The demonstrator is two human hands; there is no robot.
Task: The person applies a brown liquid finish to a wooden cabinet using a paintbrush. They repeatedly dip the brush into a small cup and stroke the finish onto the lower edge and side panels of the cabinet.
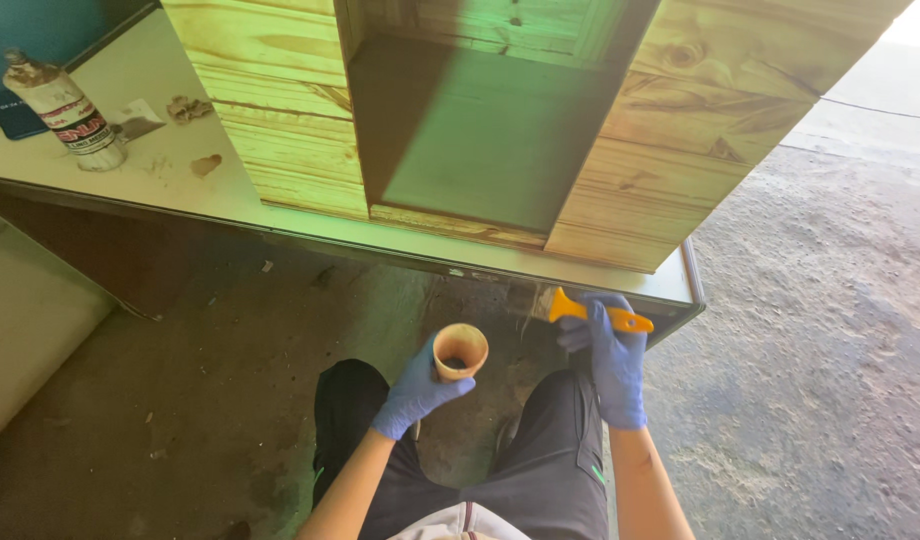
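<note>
My left hand (417,392), in a blue glove, holds a small brown cup (461,350) upright with dark liquid at its bottom. In my gloved right hand (613,355) is a paintbrush with an orange handle (600,313), its bristles pointing left just under the table edge. A wooden plank box (680,110) with an open square recess lies on the table above both hands. My black-trousered knees are below the hands.
The pale table top (130,170) carries a taped bottle (68,112), a dark flat object at the far left and some scraps. A rough concrete floor (820,350) stretches to the right. A pale slab (25,320) lies at the left.
</note>
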